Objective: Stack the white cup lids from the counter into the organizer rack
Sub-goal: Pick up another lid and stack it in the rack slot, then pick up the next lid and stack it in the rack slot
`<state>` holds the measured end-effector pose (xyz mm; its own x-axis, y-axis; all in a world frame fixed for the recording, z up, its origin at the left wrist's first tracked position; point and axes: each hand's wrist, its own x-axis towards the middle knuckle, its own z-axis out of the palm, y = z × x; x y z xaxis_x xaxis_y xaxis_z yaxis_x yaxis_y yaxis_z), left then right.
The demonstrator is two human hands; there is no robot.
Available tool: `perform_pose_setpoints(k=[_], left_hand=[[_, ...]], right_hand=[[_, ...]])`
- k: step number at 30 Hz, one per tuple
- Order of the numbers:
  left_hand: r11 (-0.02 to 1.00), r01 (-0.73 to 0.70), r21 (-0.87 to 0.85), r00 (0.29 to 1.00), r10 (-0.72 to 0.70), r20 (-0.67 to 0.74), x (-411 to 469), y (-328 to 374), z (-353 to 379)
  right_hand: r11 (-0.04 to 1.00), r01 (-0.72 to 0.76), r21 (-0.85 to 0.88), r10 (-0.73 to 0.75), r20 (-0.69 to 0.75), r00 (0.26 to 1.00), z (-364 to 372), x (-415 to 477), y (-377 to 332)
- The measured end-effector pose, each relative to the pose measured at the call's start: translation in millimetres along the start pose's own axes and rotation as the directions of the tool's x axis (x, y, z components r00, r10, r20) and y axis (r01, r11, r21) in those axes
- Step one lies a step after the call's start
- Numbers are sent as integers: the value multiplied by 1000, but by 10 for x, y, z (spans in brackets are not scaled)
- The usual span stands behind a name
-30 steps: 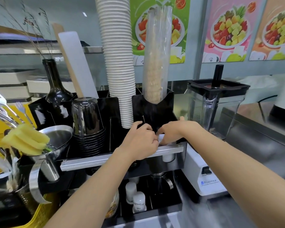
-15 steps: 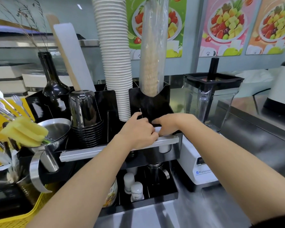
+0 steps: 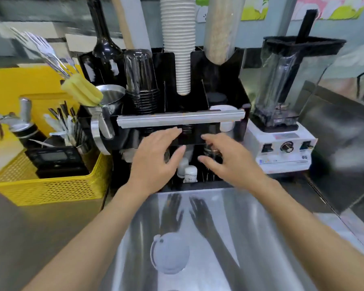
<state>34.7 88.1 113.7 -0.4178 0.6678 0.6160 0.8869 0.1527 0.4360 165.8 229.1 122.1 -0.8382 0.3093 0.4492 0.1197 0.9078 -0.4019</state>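
Note:
A white cup lid point(image 3: 169, 253) lies flat on the steel counter point(image 3: 250, 238) near me, blurred by motion. White lids point(image 3: 223, 108) sit stacked in the right slot of the black organizer rack point(image 3: 198, 141), behind its silver bar point(image 3: 177, 119). My left hand point(image 3: 158, 160) and my right hand point(image 3: 225, 162) hover side by side in front of the rack's lower shelf, fingers spread, holding nothing. Both hands are well above and beyond the loose lid.
The rack also holds a tall stack of white paper cups point(image 3: 178, 45), black cups point(image 3: 142, 80) and a dark bottle point(image 3: 105, 47). Small white bottles point(image 3: 189, 174) stand on its lower shelf. A blender point(image 3: 286, 97) stands right, a yellow basket point(image 3: 48, 181) left.
Both hands have let go at the rack's right slot and drawn back toward me, now open. The view has tilted down, bringing the counter and a loose lid into sight.

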Motion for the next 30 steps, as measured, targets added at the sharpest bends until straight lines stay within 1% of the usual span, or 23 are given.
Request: perform_pose_setpoints(k=[3, 6, 9, 11, 15, 19, 21, 22, 24, 27, 30], left_hand=[[993, 117, 0, 987, -116, 108, -568, -196, 130], [966, 259, 15, 934, -254, 250, -1136, -352, 266], [926, 372, 69, 863, -372, 341, -1625, -428, 392], [907, 411, 88, 824, -411, 389, -1856, -446, 441], [892, 445, 76, 783, -429, 450, -2089, -455, 461], [873, 484, 51, 760, -449, 470, -2170, -438, 501], [860, 510, 31, 754, -464, 466, -2169, -426, 499], [859, 513, 13, 760, -460, 459, -2152, -420, 488], [872, 487, -40, 798, -426, 425, -2052, -392, 448], [905, 405, -129, 872, -340, 353, -1712, -336, 347], [926, 328, -188, 921, -269, 281, -1197, -221, 212]], right_hand=[[999, -40, 12, 36, 242, 970, 543, -371, -39], [994, -110, -30, 112, 442, 890, 996, -764, -151], [989, -130, -74, 149, 582, 799, 1291, -1070, -285], [988, -133, -84, 156, 624, 765, 1407, -1195, -355], [989, -128, -74, 146, 611, 778, 1491, -1269, -392], [988, -140, -60, 148, 592, 792, 1517, -1274, -390], [987, -159, -15, 138, 583, 801, 1523, -1277, -382], [984, -177, 15, 136, 576, 806, 1511, -1269, -372], [977, -199, 75, 127, 548, 827, 1428, -1190, -342], [985, -141, 102, 78, 463, 883, 1138, -889, -294], [990, -85, 109, 39, 370, 928, 699, -499, -262]])
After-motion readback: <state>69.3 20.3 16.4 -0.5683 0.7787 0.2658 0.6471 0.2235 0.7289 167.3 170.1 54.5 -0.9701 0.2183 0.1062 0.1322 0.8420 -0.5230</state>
